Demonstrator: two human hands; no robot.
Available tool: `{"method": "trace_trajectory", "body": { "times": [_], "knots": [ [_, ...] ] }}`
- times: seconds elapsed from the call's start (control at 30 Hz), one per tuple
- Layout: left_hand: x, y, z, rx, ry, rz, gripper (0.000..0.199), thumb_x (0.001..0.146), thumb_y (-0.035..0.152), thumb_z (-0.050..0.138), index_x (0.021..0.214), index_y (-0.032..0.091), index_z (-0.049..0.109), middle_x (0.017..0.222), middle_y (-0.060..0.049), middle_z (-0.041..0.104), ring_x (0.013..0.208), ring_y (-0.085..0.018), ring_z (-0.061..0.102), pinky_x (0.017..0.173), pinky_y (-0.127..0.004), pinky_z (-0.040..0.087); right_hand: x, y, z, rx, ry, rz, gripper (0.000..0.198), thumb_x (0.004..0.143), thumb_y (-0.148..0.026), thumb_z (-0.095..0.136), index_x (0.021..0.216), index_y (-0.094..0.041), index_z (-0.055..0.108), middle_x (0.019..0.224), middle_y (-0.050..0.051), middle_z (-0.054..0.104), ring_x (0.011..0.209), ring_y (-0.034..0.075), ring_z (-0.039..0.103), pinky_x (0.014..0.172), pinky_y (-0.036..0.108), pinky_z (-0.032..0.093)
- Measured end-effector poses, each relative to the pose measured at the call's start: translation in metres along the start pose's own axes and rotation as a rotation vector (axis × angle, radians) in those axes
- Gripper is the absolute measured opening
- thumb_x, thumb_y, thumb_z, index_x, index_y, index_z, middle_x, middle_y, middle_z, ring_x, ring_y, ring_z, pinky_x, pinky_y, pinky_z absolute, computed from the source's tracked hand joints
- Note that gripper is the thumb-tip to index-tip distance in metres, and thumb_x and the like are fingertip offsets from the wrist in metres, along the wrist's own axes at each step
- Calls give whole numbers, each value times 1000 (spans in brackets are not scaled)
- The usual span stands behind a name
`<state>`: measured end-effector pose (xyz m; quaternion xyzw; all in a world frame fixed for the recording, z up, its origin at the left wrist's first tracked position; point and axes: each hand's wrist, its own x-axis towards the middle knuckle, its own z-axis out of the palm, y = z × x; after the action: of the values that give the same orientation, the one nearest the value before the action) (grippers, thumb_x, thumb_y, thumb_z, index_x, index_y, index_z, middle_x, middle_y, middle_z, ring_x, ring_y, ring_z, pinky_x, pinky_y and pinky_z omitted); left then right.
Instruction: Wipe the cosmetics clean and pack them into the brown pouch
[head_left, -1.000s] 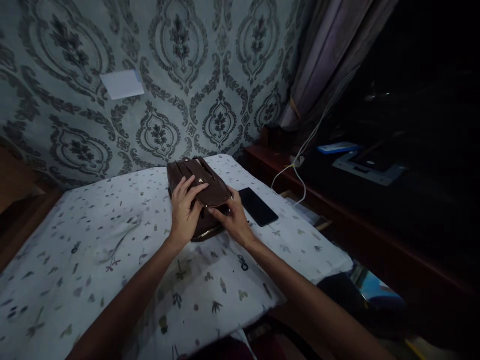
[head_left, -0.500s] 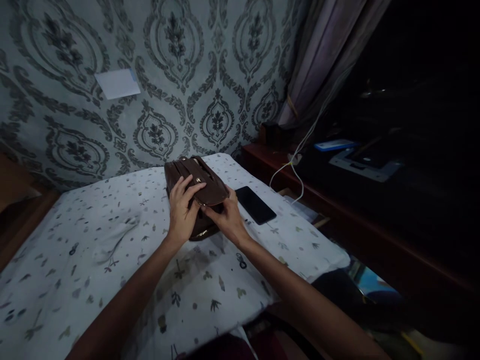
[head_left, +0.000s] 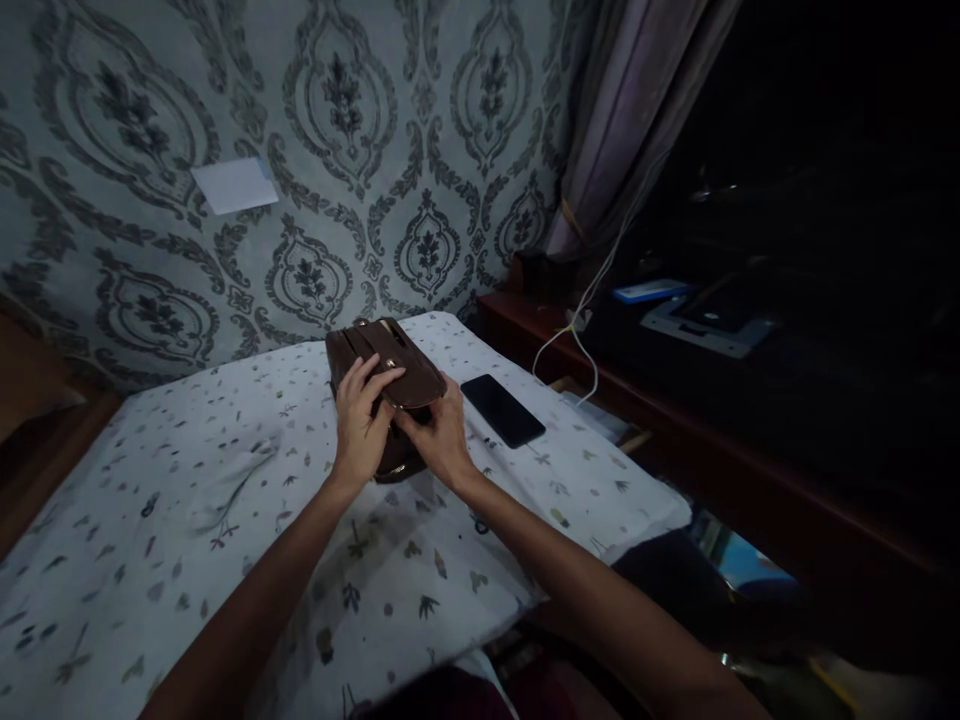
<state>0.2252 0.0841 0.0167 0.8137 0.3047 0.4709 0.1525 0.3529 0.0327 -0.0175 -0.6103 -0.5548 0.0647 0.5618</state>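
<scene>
A small brown leather bag (head_left: 409, 372) with a flap, a metal stud and zip edging lies on the patterned white cloth. My left hand (head_left: 364, 415) rests on its left side, fingers across the flap and thumb at the flap's front edge. My right hand (head_left: 445, 432) grips the front right corner, its fingers partly hidden behind the bag and its thumb under the flap edge. Below the flap, the bag's front looks dark, and its inside does not show. A black phone (head_left: 502, 410) lies flat, just right of my right hand.
The white cloth (head_left: 247, 560) covers the surface up to the patterned wall. A white card (head_left: 235, 186) is on the wall. White cables (head_left: 576, 322) hang by the curtain, above a dark red wooden ledge (head_left: 675, 440). A blue-edged object (head_left: 652, 291) lies at the right.
The view has shifted slightly. Both hands stay on the bag, with my right thumb a little further under the flap's front edge.
</scene>
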Motion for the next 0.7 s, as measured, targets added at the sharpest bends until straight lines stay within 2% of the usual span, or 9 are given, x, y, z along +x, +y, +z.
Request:
{"method": "trace_trajectory", "body": {
  "times": [0.1,0.3,0.4,0.5,0.57,0.7],
  "knots": [
    [0,0,0,2,-6,-7,37,99,46,43,122,29,66,146,-7,53,145,-27,35,120,-51,26,-3,-1,6,31,56,34,42,82,-43,68,122,-30,66,144,8,49,140,34,33,116,58,27],
    [0,1,0,5,-13,6,41,99,50,41,123,27,66,146,-8,53,145,-27,34,121,-51,25,0,-1,14,52,109,38,44,83,-43,65,123,-25,64,152,10,38,145,35,26,120,56,22],
    [-1,0,0,23,-16,16,38,99,46,42,123,28,66,146,-8,53,145,-27,34,120,-51,25,4,1,16,48,152,32,63,80,-49,65,136,-23,51,153,14,35,143,37,29,119,58,22],
    [-3,-4,-2,50,-48,60,35,99,40,43,123,27,66,147,-8,52,146,-26,33,120,-51,26,3,5,17,55,156,4,84,82,-58,58,151,-21,28,154,17,34,142,37,31,117,58,23],
    [-5,-7,-5,62,-71,97,35,100,36,42,125,27,65,147,-9,51,146,-26,33,120,-50,26,1,7,17,66,144,-25,86,85,-62,51,153,-20,21,156,17,31,144,36,29,118,57,22],
    [-7,-9,-8,78,-85,133,37,101,34,39,129,26,62,147,-9,50,146,-26,33,120,-50,27,-1,11,13,88,115,-77,77,92,-64,37,154,-21,20,159,16,27,149,34,22,121,57,16]
  ]
}}
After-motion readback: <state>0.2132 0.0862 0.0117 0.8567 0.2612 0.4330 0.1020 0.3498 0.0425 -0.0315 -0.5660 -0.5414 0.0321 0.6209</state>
